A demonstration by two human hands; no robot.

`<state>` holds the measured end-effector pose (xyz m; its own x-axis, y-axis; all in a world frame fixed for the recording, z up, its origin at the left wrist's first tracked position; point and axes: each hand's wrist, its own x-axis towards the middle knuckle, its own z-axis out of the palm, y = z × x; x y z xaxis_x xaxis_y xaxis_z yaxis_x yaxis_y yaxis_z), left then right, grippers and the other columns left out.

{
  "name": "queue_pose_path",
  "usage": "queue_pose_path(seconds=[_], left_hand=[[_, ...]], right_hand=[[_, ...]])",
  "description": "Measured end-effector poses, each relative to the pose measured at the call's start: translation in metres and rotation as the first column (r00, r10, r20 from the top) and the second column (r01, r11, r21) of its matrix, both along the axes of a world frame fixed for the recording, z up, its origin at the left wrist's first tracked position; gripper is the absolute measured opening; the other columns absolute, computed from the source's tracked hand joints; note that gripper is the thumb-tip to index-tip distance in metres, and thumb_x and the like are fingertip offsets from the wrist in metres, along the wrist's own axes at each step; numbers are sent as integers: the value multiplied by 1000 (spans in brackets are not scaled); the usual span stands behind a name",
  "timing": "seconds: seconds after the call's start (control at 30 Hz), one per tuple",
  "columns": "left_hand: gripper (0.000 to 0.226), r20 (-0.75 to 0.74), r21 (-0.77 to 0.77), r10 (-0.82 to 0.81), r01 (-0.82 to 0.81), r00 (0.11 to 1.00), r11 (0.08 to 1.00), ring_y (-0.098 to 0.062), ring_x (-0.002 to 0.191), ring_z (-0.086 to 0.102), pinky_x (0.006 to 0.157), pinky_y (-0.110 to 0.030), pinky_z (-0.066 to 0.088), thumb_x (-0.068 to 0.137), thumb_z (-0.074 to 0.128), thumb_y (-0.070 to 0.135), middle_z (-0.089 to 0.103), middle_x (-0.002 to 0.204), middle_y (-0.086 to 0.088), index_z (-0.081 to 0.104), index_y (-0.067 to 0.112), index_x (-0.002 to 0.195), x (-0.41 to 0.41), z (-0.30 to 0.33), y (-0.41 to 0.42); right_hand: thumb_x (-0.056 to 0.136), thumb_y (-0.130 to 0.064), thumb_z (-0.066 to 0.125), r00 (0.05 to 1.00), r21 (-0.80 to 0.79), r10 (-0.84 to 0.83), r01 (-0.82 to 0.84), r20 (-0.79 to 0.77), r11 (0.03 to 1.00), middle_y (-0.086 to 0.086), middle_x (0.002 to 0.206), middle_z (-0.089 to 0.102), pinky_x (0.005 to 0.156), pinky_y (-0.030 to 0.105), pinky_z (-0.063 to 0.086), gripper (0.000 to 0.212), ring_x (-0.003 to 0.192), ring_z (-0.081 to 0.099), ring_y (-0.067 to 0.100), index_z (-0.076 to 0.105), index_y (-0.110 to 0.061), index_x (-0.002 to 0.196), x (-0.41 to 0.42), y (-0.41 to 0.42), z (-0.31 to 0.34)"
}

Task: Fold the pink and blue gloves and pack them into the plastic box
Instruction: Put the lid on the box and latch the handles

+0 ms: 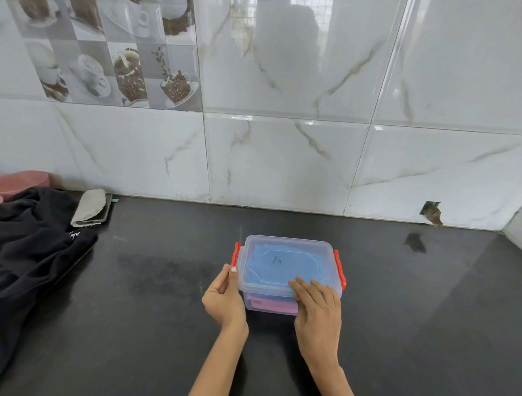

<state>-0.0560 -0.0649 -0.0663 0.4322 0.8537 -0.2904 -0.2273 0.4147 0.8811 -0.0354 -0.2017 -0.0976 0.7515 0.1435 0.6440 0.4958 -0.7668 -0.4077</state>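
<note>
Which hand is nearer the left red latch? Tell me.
Left. The left hand has its fingers just below the left red latch, nearly touching it. The right hand rests on the lid's front right corner, across the plastic box.

Place: home kitchen, counter against a wall.
Counter: dark polished stone countertop [159, 298], smudged, met at the back by the tiled wall.
Wall: glossy white marble-look tiles [285, 157] with grey veins; a chipped hole [431, 212] is seen low on the right.
Decor: coffee-cup and coffee-bean picture tiles [110, 56] are set upper left.
Clutter: pink bowls [18, 182], black garment [27, 247] and grey cloth [90, 207] are left at the counter's left end.
</note>
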Motion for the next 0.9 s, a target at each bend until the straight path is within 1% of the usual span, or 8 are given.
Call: queue_pose_path(seconds=[0.1, 0.2, 0.33, 0.5, 0.63, 0.73, 0.83, 0.9], left_hand=[[54, -35, 169, -48, 53, 998, 984, -10, 100, 65, 65, -4, 47, 76, 77, 27, 68, 111, 3, 62, 7, 124, -4, -4, -6], [76, -75, 207, -118, 131, 990, 970, -7, 103, 62, 72, -10, 48, 69, 83, 28, 62, 114, 8, 50, 10, 135, -2, -2, -12], [27, -146, 216, -90, 121, 985, 969, -17, 98, 67, 78, -27, 54, 81, 71, 20, 71, 106, 0, 66, 20, 107, 4, -3, -10], [35, -158, 259, -49, 90, 986, 962, -19, 99, 68, 88, -40, 57, 84, 68, 20, 72, 107, -4, 66, 12, 118, 5, -3, -13], [34, -174, 399, -21, 90, 985, 912, -20, 105, 66, 92, -36, 54, 89, 62, 18, 70, 114, -8, 65, 7, 120, 5, -2, -14], [34, -188, 416, -24, 102, 982, 903, -16, 104, 65, 88, -29, 53, 90, 61, 19, 69, 116, -7, 64, 6, 122, 5, -3, -13], [36, -198, 441, -39, 124, 979, 889, -9, 97, 62, 80, -21, 50, 90, 62, 21, 69, 118, -7, 62, 8, 123, 4, -5, -12], [38, -186, 429, -55, 131, 981, 894, -11, 101, 62, 83, -24, 51, 90, 61, 24, 67, 120, -7, 61, 8, 125, 3, -8, -11]], right_hand=[[60, 11, 81, 1000, 3, -3, 3, 3, 1000, -2, 104, 74, 98, 33, 33, 49, 97, 68, 26, 75, -18, 99, 0, 1, -2], [61, 11, 80, 1000, 8, -1, 1, 4, 1000, -2, 104, 74, 99, 33, 33, 48, 97, 68, 27, 75, -18, 100, 0, 1, -2], [61, 11, 80, 1000, 1, -2, 2, 13, 1000, -2, 104, 74, 99, 33, 32, 48, 96, 69, 26, 75, -18, 99, 1, 0, -1], [60, 11, 81, 1000, -7, 7, -7, 14, 1000, -2, 104, 74, 99, 32, 32, 49, 97, 69, 25, 75, -18, 99, 2, 0, -2], [60, 10, 82, 1000, -10, 2, -2, 20, 1000, -3, 104, 74, 99, 31, 32, 49, 97, 69, 24, 75, -18, 99, 3, 0, -2], [60, 9, 82, 1000, -18, 1, -1, 20, 1000, -3, 104, 74, 99, 31, 33, 48, 96, 69, 24, 75, -18, 99, 3, 0, -2], [61, 6, 83, 1000, -14, 11, -11, -1, 1000, -3, 103, 74, 98, 39, 46, 45, 97, 69, 24, 76, -18, 98, 0, 1, 4], [69, -1, 80, 998, 36, 54, -53, -11, 998, -4, 107, 73, 98, 43, 44, 37, 103, 68, 22, 75, -18, 101, -3, -2, 6]])
